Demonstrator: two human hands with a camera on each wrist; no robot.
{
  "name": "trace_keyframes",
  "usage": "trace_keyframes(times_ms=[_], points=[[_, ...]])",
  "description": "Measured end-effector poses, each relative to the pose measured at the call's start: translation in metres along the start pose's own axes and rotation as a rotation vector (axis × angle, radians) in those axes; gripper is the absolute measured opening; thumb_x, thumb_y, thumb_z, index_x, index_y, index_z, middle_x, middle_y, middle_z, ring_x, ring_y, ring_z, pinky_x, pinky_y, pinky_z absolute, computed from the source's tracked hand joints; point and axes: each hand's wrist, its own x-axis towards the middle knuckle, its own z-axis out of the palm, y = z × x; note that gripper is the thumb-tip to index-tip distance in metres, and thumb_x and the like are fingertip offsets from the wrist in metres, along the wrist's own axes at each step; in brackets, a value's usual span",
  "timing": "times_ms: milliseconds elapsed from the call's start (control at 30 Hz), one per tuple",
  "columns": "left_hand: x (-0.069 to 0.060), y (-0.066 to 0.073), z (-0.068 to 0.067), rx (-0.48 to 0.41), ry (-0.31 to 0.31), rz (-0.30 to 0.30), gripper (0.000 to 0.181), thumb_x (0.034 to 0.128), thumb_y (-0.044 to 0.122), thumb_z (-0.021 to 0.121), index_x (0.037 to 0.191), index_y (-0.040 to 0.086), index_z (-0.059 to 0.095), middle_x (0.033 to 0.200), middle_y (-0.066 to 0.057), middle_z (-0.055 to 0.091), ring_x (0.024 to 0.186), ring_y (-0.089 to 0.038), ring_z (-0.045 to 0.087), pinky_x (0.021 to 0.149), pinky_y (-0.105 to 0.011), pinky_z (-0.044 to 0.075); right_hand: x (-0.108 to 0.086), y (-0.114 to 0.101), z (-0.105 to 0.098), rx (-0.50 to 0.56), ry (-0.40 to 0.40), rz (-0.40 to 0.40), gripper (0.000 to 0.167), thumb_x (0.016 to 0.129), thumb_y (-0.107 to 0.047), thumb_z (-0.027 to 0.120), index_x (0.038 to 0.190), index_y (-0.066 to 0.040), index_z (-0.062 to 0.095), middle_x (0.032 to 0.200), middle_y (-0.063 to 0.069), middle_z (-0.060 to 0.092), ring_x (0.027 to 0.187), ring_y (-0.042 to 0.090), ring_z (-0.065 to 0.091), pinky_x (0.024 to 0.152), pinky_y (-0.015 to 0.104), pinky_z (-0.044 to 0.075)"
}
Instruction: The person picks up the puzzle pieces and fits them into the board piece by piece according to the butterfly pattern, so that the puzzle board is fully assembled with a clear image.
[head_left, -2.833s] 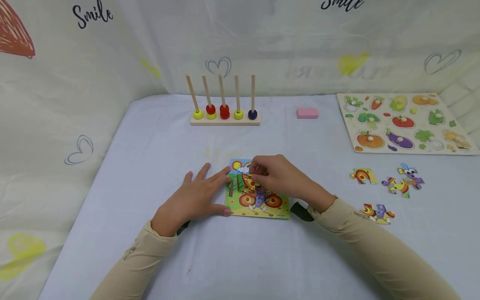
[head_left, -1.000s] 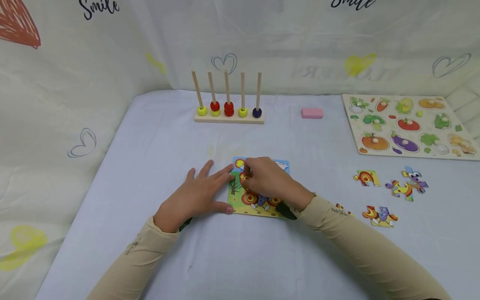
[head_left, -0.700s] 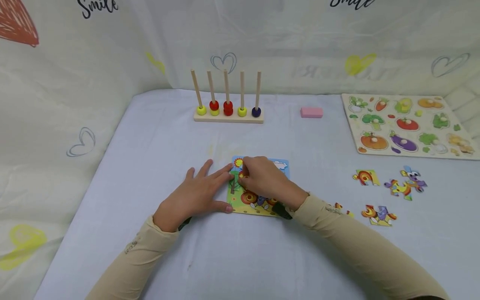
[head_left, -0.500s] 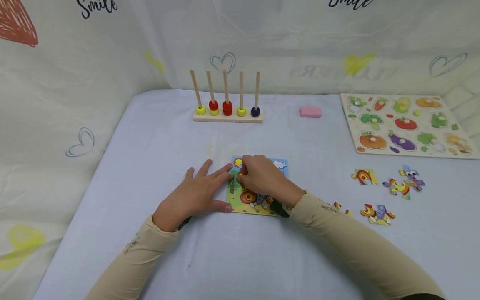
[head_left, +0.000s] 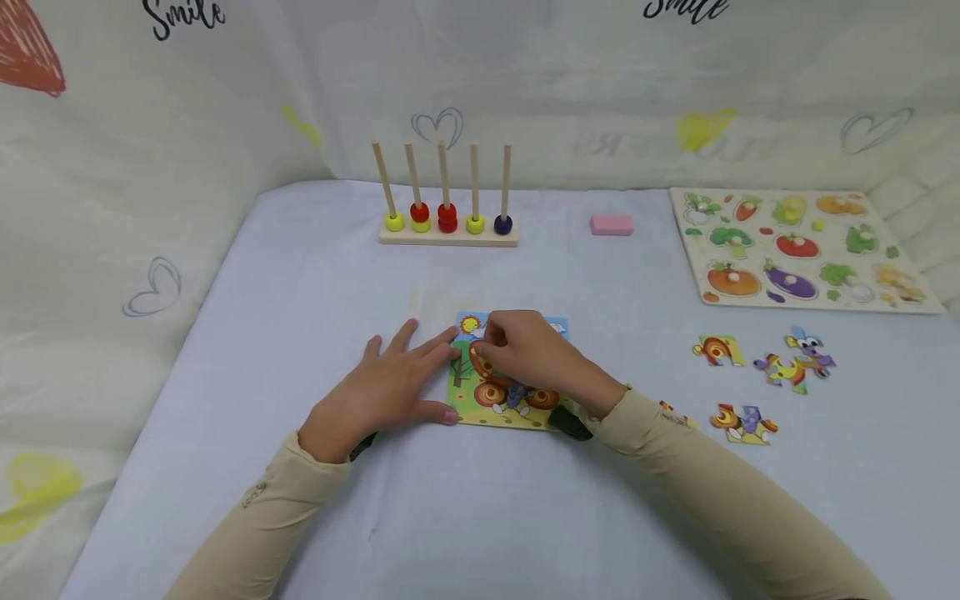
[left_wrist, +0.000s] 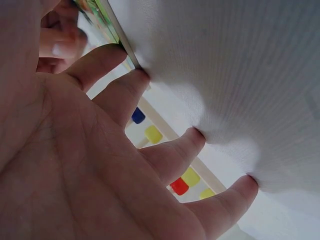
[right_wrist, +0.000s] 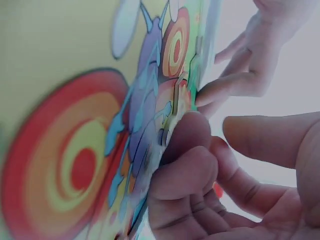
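Note:
In the head view, the left hand (head_left: 382, 396) lies spread, fingertips and thumb at the left edge of the picture puzzle (head_left: 465, 408). The left wrist view has two fingers of the left hand (left_wrist: 125, 125) touching the board's side and the others on the cloth. The right hand (head_left: 536, 350) is bent over the puzzle's upper left, thumb and fingers curled at a puzzle piece (head_left: 477, 362), mostly hidden. In the right wrist view, the curled fingers of the right hand (right_wrist: 215, 170) touch the puzzle (right_wrist: 75, 150), where piece edges stand slightly raised.
Several loose pieces (head_left: 718, 349) lie on the white cloth to the right, one partly behind the right sleeve. A peg stand (head_left: 448, 237) with coloured beads, a pink block (head_left: 611, 225) and a vegetable board (head_left: 750, 250) are at the back.
Since the earliest frame, the right hand has moved slightly left over the puzzle, covering its upper left area. The left hand has stayed at the board's edge. The view has shifted slightly.

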Motion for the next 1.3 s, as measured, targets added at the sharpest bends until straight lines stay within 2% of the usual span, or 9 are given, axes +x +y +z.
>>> trace_keyframes(times_ms=[133,267,467,667,933,1300], points=[[0.001,0.000,0.000,-0.003,-0.001,-0.003,0.085,0.0903,0.058,0.082,0.160,0.021,0.048,0.178,0.004,0.021,0.160,-0.049,0.011,0.115,-0.080,0.022,-0.013,0.004,-0.009,0.072,0.058,-0.023,0.016,0.104,-0.016,0.070,0.091,-0.007,0.066,0.083,0.003,0.064,0.074,0.019,0.058,0.067,0.033,0.050],[0.002,0.001,0.000,-0.005,-0.002,-0.004,0.085,0.0909,0.058,0.081,0.160,0.021,0.047,0.178,0.004,0.022,0.160,-0.049,0.012,0.115,-0.080,0.022,-0.027,0.009,-0.019,0.132,0.114,-0.008,0.013,0.104,-0.017,0.070,0.094,-0.008,0.069,0.090,0.004,0.067,0.082,0.022,0.063,0.072,0.036,0.054],[0.002,0.001,0.000,-0.002,-0.013,-0.013,0.087,0.0901,0.058,0.082,0.161,0.022,0.047,0.178,0.003,0.021,0.160,-0.049,0.012,0.116,-0.080,0.021,-0.046,0.026,-0.028,0.185,0.147,0.008,0.011,0.105,-0.018,0.070,0.100,-0.008,0.071,0.091,0.005,0.069,0.080,0.023,0.062,0.070,0.037,0.052],[0.002,0.002,0.001,-0.001,-0.017,-0.019,0.088,0.0895,0.058,0.082,0.162,0.022,0.046,0.178,0.003,0.020,0.160,-0.049,0.011,0.116,-0.080,0.020,-0.064,0.040,-0.036,0.192,0.170,0.039,0.009,0.105,-0.016,0.070,0.104,-0.008,0.072,0.093,0.004,0.068,0.085,0.024,0.059,0.073,0.034,0.051],[0.002,0.001,0.001,0.012,-0.026,-0.020,0.091,0.0908,0.057,0.082,0.165,0.025,0.040,0.179,0.004,0.018,0.160,-0.049,0.011,0.116,-0.080,0.021,-0.087,0.054,-0.047,0.188,0.194,0.130,0.014,0.106,-0.022,0.071,0.111,-0.009,0.072,0.095,0.005,0.072,0.089,0.024,0.062,0.074,0.033,0.051],[0.003,0.001,0.000,0.014,-0.040,-0.019,0.093,0.0915,0.057,0.081,0.168,0.030,0.036,0.179,0.004,0.016,0.160,-0.050,0.009,0.116,-0.081,0.020,-0.122,0.082,-0.073,0.141,0.261,0.138,0.020,0.109,-0.024,0.067,0.115,-0.005,0.071,0.102,0.008,0.074,0.092,0.026,0.068,0.074,0.024,0.054]])
